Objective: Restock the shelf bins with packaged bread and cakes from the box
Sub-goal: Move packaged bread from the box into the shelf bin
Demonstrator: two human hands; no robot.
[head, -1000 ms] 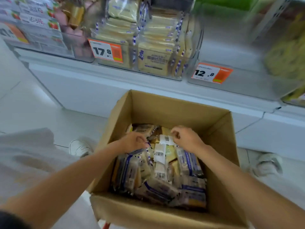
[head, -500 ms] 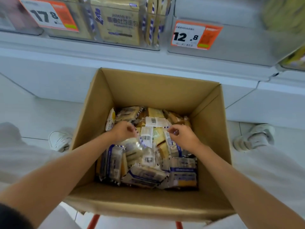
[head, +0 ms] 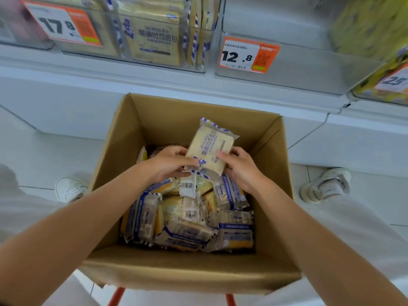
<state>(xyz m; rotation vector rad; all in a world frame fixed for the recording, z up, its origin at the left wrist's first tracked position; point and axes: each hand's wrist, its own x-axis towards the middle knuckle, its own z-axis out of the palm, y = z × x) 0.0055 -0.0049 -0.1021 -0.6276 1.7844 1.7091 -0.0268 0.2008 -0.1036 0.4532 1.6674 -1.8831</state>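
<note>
Supervisor: Where's the bread?

Operator: I've got one flat cream-coloured packet of sliced bread (head: 209,151), blue-and-white striped at its ends, raised above the pile inside the open brown cardboard box (head: 198,120). My left hand (head: 170,164) pinches its lower left corner and my right hand (head: 240,168) grips the lower right edge. Both are clamped on it.

Supervisor: How far along are you?

Operator: Early, I'd say. A heap of wrapped packets (head: 187,217) covers the box floor, so most of the load is left. On the white shelf (head: 154,85) above, the clear plastic bin (head: 154,40) holds matching packets upright. The clear bin (head: 298,69) behind the orange 12.8 price tag (head: 247,55) looks bare at the front. This packet has to go up next
</note>
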